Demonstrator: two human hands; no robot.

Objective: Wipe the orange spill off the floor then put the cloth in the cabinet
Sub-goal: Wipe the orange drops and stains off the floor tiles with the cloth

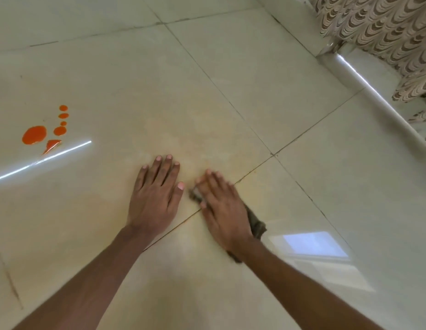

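Right hand (221, 208) is pressing the cloth (257, 226) onto the floor (231, 79), fingers straight. Left hand (157, 194) is resting flat and open just beside it. The spill (34, 135) is lying well apart.

Cloth (256, 225) lies under the right hand (222, 210), left hand (154, 198) beside, spill (34, 135) well left

My only view comes from a wide-angle camera worn on the head, close above the tiled floor (231, 91), facing forward and steeply down. The left hand (157, 198) and right hand (221, 210) fill the centre, with the orange spill (34, 135) far left and a curtain (385, 27) top right.
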